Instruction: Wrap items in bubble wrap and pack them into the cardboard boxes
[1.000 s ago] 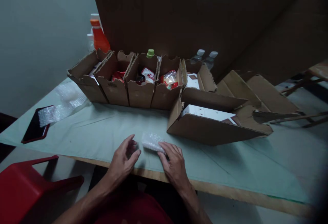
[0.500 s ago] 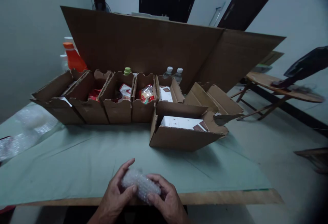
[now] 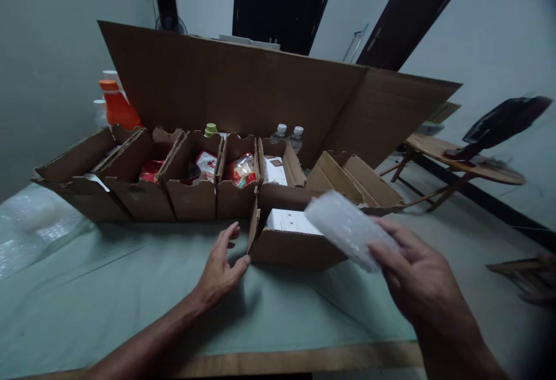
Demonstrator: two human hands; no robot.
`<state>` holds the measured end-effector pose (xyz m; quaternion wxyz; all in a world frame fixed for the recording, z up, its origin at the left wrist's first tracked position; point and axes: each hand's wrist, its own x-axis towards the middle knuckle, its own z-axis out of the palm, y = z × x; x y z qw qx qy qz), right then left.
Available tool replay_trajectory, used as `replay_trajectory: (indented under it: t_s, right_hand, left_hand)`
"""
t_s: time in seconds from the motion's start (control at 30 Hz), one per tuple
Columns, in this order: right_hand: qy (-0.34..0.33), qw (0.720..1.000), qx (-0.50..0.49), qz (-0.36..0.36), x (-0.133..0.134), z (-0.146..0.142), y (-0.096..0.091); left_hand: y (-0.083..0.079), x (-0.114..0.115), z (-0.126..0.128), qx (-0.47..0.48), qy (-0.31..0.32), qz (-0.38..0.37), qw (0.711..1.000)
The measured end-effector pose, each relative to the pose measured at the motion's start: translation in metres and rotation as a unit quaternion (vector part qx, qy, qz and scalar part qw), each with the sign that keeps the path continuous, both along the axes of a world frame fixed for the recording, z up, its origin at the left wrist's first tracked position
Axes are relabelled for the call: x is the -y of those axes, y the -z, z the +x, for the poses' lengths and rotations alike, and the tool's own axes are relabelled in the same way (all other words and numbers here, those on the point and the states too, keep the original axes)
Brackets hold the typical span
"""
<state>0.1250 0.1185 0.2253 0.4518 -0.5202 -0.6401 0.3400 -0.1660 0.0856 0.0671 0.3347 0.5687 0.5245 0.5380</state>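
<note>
Between the thumb and fingers of my right hand [image 3: 412, 264] is a bubble-wrapped packet [image 3: 347, 229], its contents hidden by the wrap. It is held tilted in front of the right end of the front cardboard box [image 3: 295, 249]. A white carton [image 3: 292, 221] lies inside that box. My left hand [image 3: 223, 267] is at the box's left corner, fingers apart and holding nothing; the thumb is close to the corner, and I cannot tell whether it touches.
Behind stands a row of open cardboard bins [image 3: 191, 200] with red-and-white packets. A tall cardboard panel [image 3: 234, 84] rises behind them, with an orange bottle [image 3: 119, 108] at its left. Loose bubble wrap [image 3: 39, 223] lies on the table's left side. A wooden stand [image 3: 464, 157] is at right.
Both hands held the bubble-wrapped packet near the table's front edge. My left hand has let go and reached forward to the box; my right has carried the packet forward and right.
</note>
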Motion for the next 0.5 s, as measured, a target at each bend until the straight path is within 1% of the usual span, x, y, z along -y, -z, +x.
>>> replay_trajectory:
  t_s: [0.03,0.1,0.13,0.2,0.27,0.33,0.4,0.5]
  right_hand:
    - [-0.009,1.0,0.029,0.002,-0.016,-0.006,-0.012]
    - [-0.061,0.993,0.102,-0.021,-0.043,-0.024,-0.028]
    - [-0.091,0.985,0.14,-0.037,-0.054,-0.034,-0.032]
    - [-0.142,0.965,0.214,-0.056,-0.071,-0.052,-0.035]
    - [-0.179,0.941,0.283,-0.042,-0.078,-0.067,-0.034]
    - [-0.214,0.913,0.347,-0.02,-0.081,-0.08,-0.036]
    - [-0.241,0.884,0.401,-0.012,-0.081,-0.093,-0.04]
    - [-0.25,0.841,0.48,-0.019,-0.084,-0.117,-0.051]
  left_hand:
    - [0.008,-0.007,0.008,-0.007,0.003,0.01,1.0]
    - [0.025,-0.014,0.022,-0.023,0.01,0.02,0.999]
    - [0.033,-0.014,0.026,-0.03,0.014,0.023,0.999]
    - [0.043,-0.011,0.03,-0.042,0.02,0.03,0.998]
    - [0.048,-0.008,0.03,-0.051,0.025,0.038,0.998]
    - [0.049,-0.006,0.027,-0.058,0.026,0.046,0.997]
    - [0.049,-0.006,0.026,-0.065,0.024,0.055,0.996]
    - [0.048,-0.008,0.026,-0.085,0.035,0.075,0.993]
